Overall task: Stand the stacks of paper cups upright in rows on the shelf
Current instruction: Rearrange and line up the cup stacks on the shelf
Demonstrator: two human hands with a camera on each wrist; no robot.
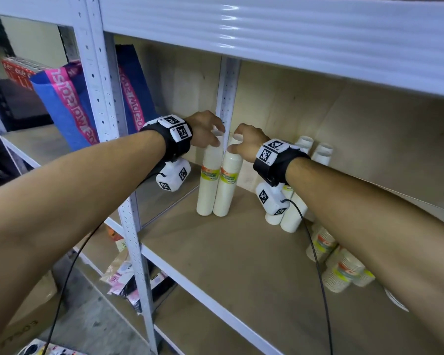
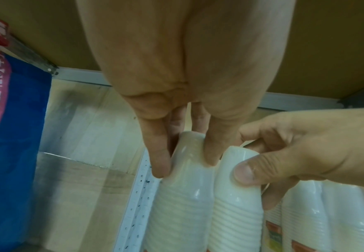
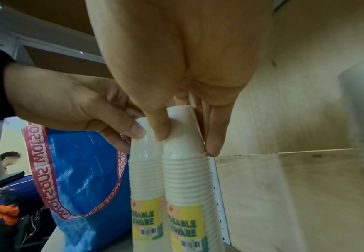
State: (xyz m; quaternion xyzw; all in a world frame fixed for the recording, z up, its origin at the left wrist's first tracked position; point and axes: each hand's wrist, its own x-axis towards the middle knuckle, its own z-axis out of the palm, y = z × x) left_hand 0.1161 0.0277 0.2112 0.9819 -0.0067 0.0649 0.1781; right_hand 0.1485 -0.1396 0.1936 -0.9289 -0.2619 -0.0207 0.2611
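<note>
Head view, left hand [image 1: 206, 131] gripping left stack [image 1: 210, 180], right hand [image 1: 246, 142] gripping right stack [image 1: 227, 183]

The shelf [image 1: 241, 265] is being viewed from above and in front by the head camera, angled down and forward toward its back left corner, with both forearms reaching away from the lens. The left hand [image 2: 176, 102] is being looked along from very close by the left wrist camera, pointed at the shelf's back edge. The right hand [image 3: 187, 85] is being looked along just as closely by the right wrist camera, turned slightly toward the shelf's left edge. The two upright cup stacks [image 1: 215, 180] at the back left corner are being shared by all three views, and each wrist view is also taking in the opposite hand.
</note>
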